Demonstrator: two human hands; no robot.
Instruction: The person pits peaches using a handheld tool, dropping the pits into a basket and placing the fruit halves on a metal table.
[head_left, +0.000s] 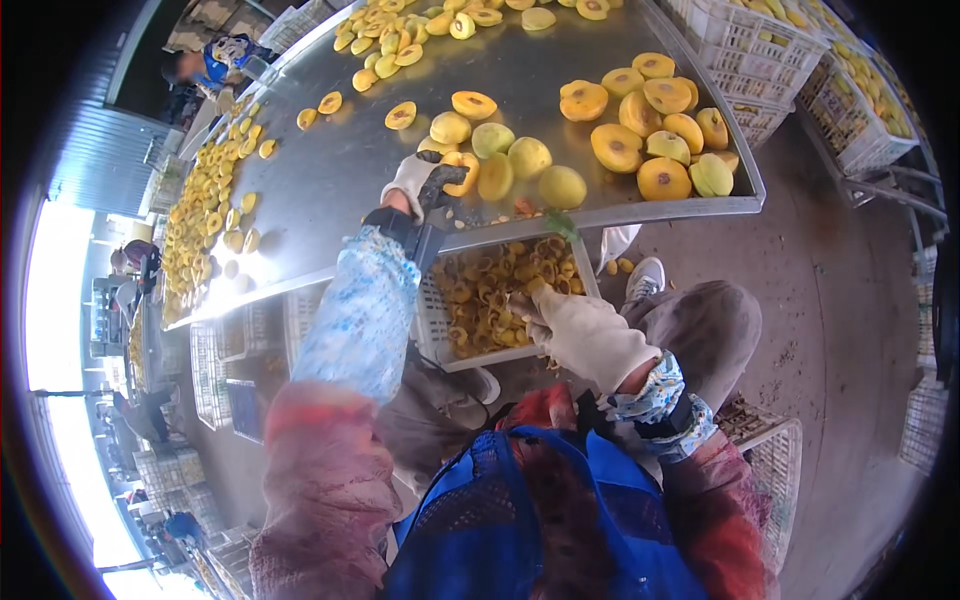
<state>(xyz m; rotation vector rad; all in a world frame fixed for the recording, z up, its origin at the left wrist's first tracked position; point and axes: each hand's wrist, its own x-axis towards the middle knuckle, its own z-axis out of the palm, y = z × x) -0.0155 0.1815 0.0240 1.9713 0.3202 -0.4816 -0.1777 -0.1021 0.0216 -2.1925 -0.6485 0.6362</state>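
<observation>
My left hand (433, 184), in a white glove with dark-coated fingers, reaches over the metal table (330, 195). Its fingers close around a yellow peach half (463, 171) near the table's front edge. Several whole-looking and halved peaches (495, 174) lie just beside it. My right hand (589, 330), in a pale glove, hangs lower, above the right side of a white plastic crate (431, 322). Its fingers are curled, and whether they hold a small tool is hard to make out. Peach pits and scraps (487, 300) fill much of that crate.
A heap of peach halves (645, 127) sits at the table's right corner, with more halves (210, 202) along the left. Stacked crates of peaches (750, 45) stand at the upper right. Another crate (776, 472) is beside my right arm. A person (217, 64) works across the table.
</observation>
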